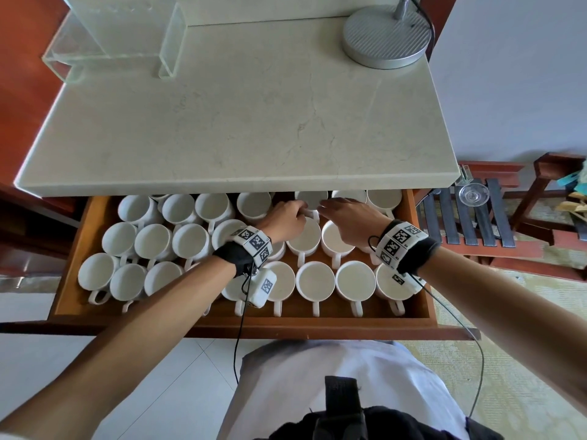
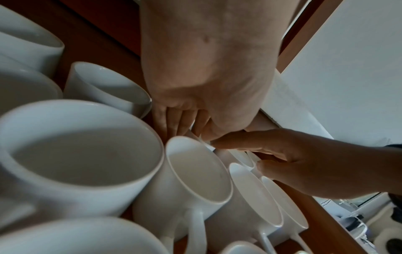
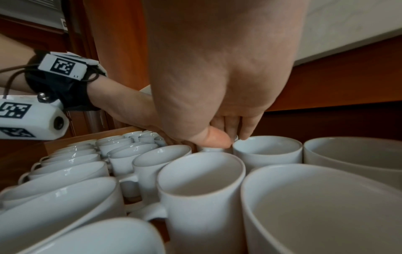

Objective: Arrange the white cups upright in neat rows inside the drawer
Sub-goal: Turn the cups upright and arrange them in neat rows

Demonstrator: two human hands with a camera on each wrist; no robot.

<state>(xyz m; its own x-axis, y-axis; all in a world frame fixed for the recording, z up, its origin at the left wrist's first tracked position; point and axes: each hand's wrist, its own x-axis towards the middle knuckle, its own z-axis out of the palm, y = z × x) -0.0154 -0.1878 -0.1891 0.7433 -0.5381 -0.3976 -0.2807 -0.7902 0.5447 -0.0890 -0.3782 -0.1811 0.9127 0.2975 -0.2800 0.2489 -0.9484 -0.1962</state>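
Note:
Several white cups fill the open wooden drawer (image 1: 254,322). On the right they stand upright in rows, handles toward me; on the left they crowd together and lean. Both hands meet at one back-row cup (image 1: 312,200) just under the counter edge. My left hand (image 1: 300,207) grips its left side, fingers curled. My right hand (image 1: 325,206) pinches its right rim. In the right wrist view my right hand (image 3: 228,137) has its thumb (image 3: 215,139) on this cup (image 3: 208,149), which is mostly hidden. In the left wrist view my left hand (image 2: 191,130) hides the cup behind pressed-together fingers (image 2: 174,122).
A pale marble counter (image 1: 238,122) overhangs the drawer's back row. On it stand a clear acrylic stand (image 1: 117,36) and a round grey lamp base (image 1: 386,36). A wooden slatted rack (image 1: 470,223) with a glass dish (image 1: 473,193) stands to the right.

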